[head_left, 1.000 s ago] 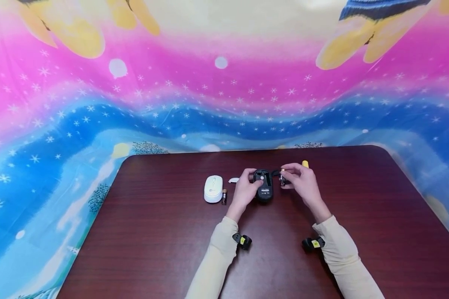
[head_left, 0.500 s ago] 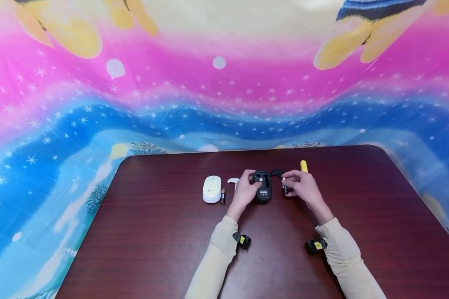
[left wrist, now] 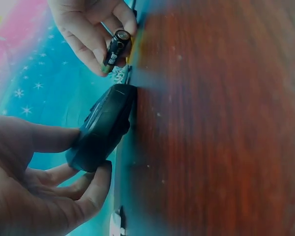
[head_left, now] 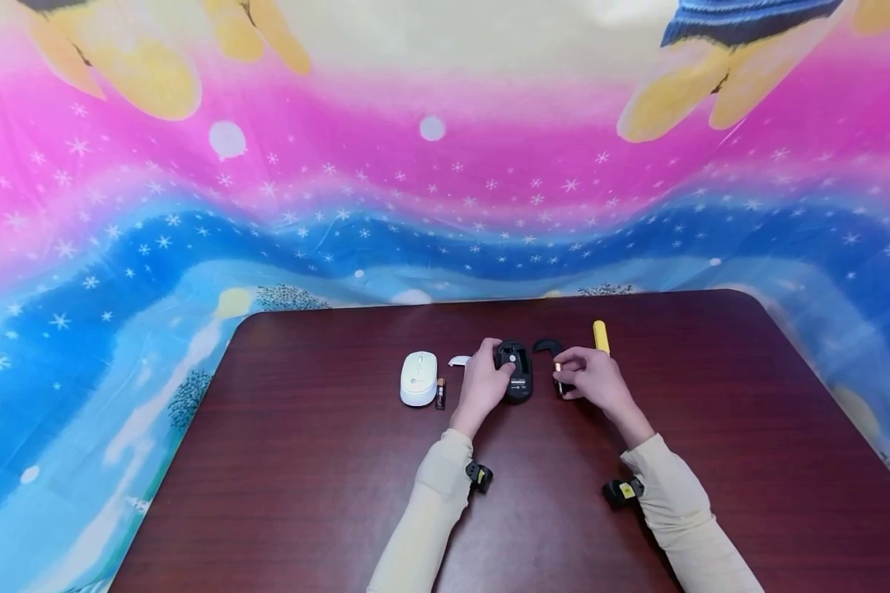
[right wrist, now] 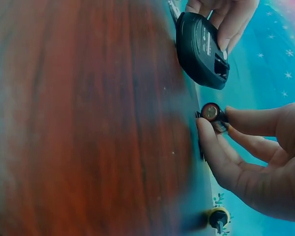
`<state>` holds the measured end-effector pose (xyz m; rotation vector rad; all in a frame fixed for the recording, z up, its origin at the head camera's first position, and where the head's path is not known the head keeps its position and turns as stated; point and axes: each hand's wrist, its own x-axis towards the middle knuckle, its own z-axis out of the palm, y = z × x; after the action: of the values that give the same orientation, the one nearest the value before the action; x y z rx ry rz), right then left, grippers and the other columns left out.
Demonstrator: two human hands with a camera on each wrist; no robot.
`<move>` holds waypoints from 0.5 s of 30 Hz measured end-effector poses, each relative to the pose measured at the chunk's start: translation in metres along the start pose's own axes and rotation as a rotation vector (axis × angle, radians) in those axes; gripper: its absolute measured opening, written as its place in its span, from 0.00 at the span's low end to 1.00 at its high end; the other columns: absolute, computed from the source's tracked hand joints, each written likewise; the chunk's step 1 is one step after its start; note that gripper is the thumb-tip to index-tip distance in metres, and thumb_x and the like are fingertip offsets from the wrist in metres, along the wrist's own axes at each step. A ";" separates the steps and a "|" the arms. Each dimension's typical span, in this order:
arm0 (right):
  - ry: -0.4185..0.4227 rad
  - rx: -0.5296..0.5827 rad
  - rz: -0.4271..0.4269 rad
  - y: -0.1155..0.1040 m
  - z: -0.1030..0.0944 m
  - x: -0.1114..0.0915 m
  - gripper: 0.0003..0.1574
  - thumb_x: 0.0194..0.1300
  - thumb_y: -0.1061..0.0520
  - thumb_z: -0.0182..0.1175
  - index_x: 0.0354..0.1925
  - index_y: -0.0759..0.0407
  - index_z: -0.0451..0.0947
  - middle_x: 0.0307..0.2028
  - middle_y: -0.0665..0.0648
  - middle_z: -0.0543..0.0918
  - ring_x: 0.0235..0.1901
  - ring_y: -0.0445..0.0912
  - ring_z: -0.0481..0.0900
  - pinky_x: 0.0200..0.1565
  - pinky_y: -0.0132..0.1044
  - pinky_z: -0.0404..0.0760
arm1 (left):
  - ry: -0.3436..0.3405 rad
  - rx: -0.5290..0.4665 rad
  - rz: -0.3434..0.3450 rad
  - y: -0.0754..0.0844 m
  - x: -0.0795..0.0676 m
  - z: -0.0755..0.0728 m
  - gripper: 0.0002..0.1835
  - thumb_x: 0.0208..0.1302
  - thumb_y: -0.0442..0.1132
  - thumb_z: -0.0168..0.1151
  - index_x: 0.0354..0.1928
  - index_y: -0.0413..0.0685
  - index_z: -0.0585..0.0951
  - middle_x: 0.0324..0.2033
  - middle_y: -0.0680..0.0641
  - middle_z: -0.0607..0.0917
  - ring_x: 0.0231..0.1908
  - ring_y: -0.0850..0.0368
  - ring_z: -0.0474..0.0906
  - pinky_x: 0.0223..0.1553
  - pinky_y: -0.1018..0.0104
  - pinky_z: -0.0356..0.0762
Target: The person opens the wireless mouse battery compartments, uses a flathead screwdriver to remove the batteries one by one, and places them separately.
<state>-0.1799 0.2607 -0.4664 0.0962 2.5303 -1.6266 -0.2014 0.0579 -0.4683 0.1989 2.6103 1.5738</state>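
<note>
My left hand (head_left: 482, 383) grips a black computer mouse (head_left: 520, 393) underside up, thumb on its bottom face and fingers around the far side. The right wrist view shows the open battery compartment (right wrist: 221, 66) in it. To the right of the mouse, my right hand (head_left: 595, 380) pinches a dark battery (left wrist: 116, 51) between thumb and fingertips. One battery end faces the camera in the right wrist view, and the mouse is a short gap away. A curved black battery cover (head_left: 545, 344) lies just behind the right fingertips.
A white mouse (head_left: 419, 379) stands on the dark wooden table (head_left: 326, 478) at left, with another battery (head_left: 441, 394) beside it. Partly behind my left hand is a white cover piece (head_left: 457, 361). A yellow stick-shaped thing (head_left: 601, 336) lies beyond my right hand.
My right hand has brought the battery a little nearer to me, and more of the black cover and yellow thing shows. My left hand keeps its grip on the black mouse.
</note>
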 end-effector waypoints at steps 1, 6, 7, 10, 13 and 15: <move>-0.009 -0.007 0.005 0.000 0.000 0.001 0.17 0.71 0.69 0.62 0.55 0.76 0.78 0.41 0.69 0.86 0.29 0.47 0.86 0.32 0.40 0.87 | 0.000 0.020 0.002 0.000 0.000 0.000 0.23 0.73 0.32 0.62 0.67 0.36 0.74 0.60 0.35 0.81 0.60 0.42 0.78 0.60 0.50 0.77; -0.052 -0.055 0.012 0.000 0.002 0.003 0.14 0.70 0.70 0.62 0.53 0.76 0.79 0.36 0.65 0.86 0.27 0.47 0.86 0.30 0.41 0.87 | -0.009 0.133 0.002 -0.001 0.002 0.000 0.21 0.73 0.34 0.63 0.65 0.35 0.75 0.57 0.34 0.82 0.60 0.40 0.77 0.61 0.50 0.75; -0.051 -0.061 0.016 -0.001 0.003 0.003 0.14 0.70 0.71 0.62 0.52 0.76 0.79 0.35 0.64 0.86 0.27 0.47 0.86 0.30 0.41 0.87 | -0.012 0.147 0.000 -0.001 0.003 0.000 0.21 0.73 0.34 0.63 0.64 0.35 0.75 0.56 0.34 0.82 0.60 0.40 0.77 0.61 0.50 0.75; -0.056 -0.099 0.009 -0.003 0.004 0.004 0.12 0.69 0.72 0.62 0.51 0.76 0.80 0.34 0.63 0.86 0.29 0.47 0.87 0.30 0.41 0.87 | -0.016 0.171 -0.002 0.000 0.004 -0.001 0.21 0.73 0.35 0.63 0.64 0.35 0.75 0.55 0.34 0.81 0.59 0.40 0.77 0.61 0.50 0.75; -0.061 -0.131 0.003 -0.004 0.006 0.005 0.11 0.69 0.73 0.62 0.49 0.75 0.81 0.34 0.64 0.87 0.31 0.48 0.87 0.31 0.41 0.87 | -0.020 0.180 -0.007 0.000 0.004 -0.002 0.20 0.74 0.35 0.63 0.63 0.35 0.75 0.55 0.34 0.81 0.59 0.40 0.78 0.60 0.49 0.76; -0.066 -0.149 -0.004 -0.005 0.006 0.005 0.11 0.69 0.73 0.61 0.49 0.75 0.81 0.34 0.63 0.87 0.32 0.48 0.87 0.32 0.41 0.87 | -0.023 0.182 -0.010 -0.001 0.004 -0.002 0.20 0.74 0.36 0.63 0.63 0.35 0.75 0.55 0.34 0.81 0.58 0.40 0.78 0.59 0.49 0.76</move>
<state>-0.1852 0.2532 -0.4652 0.0218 2.5917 -1.4122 -0.2055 0.0567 -0.4680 0.2136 2.7315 1.3216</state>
